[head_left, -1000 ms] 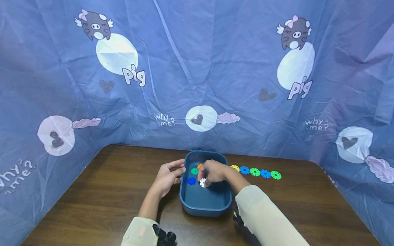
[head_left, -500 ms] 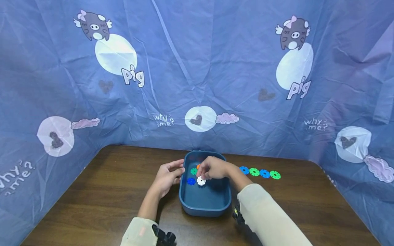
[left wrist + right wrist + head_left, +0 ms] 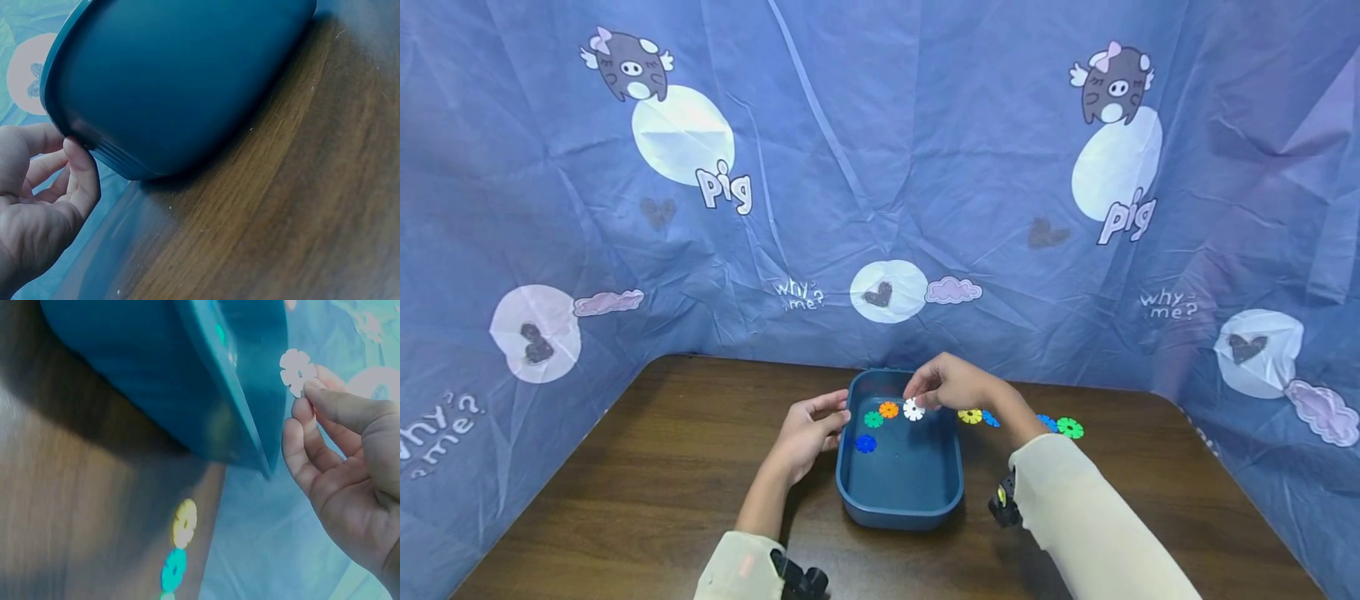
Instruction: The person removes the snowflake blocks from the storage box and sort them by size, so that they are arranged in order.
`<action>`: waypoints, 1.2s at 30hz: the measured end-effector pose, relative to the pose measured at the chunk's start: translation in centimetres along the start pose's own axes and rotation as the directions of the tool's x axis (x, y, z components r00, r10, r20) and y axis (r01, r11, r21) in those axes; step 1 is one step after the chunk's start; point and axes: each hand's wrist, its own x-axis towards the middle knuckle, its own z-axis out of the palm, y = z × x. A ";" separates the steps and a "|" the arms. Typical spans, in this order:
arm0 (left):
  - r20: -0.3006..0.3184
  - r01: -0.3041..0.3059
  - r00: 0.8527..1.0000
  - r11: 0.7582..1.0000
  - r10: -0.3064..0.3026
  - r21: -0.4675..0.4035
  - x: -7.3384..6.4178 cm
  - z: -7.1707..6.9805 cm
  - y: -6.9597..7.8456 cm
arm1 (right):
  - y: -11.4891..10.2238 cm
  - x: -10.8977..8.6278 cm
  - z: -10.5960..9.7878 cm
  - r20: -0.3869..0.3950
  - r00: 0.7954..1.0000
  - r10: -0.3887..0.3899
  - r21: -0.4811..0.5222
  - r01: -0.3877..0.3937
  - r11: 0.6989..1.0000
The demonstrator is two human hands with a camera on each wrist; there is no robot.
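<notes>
A white interlocking plastic disc with notched edges is pinched between the thumb and fingertips of my right hand, raised over the back right part of the blue plastic bin. In the right wrist view the white disc stands out past the fingertips, above the bin's rim. Inside the bin lie an orange disc, a green disc and a dark blue disc. My left hand touches the bin's outer left side with thumb and index fingertips, its other fingers loosely bent.
Right of the bin, a row of similar discs lies on the brown wooden table, partly behind my right forearm. A yellow disc is nearest the bin and a bright green disc ends the row. A blue printed cloth hangs behind.
My right hand has lifted the white disc off the bin's floor and moved it back and to the right. The orange disc shows fully now. The left hand has stayed in place.
</notes>
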 end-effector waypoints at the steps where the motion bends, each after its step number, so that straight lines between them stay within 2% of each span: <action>1: -0.001 -0.001 1.000 1.000 0.001 0.000 0.0 0.0 -0.1 | 0.1 -0.2 -0.4 -0.012 1.000 0.010 0.008 -0.010 1.000; 6: -0.006 0.001 1.000 1.000 -0.001 -0.020 0.2 -0.1 -0.3 | 1.1 -1.7 -2.2 -0.073 0.993 0.088 0.092 -0.081 0.992; 13: -0.001 -0.010 1.000 1.000 0.010 -0.025 0.3 -0.1 -0.5 | 4.2 -4.4 -6.0 -0.135 0.989 0.062 0.051 -0.055 0.997; 20: -0.003 -0.012 1.000 1.000 0.012 -0.022 0.2 -0.2 -0.4 | 7.5 -8.2 -8.4 -0.232 0.960 0.159 0.098 -0.139 0.985; 25: -0.002 -0.007 1.000 1.000 0.007 -0.025 0.1 -0.2 -0.3 | 10.8 -10.9 -9.3 -0.277 0.944 0.181 0.104 -0.158 0.982; 30: -0.001 -0.009 1.000 1.000 0.009 -0.024 0.0 -0.2 -0.2 | 13.9 -13.5 -9.4 -0.310 0.922 0.231 0.140 -0.196 0.970; 36: -0.001 -0.004 1.000 1.000 0.004 -0.022 0.2 -0.1 -0.3 | 16.1 -16.2 -8.8 -0.349 0.874 0.337 0.198 -0.283 0.939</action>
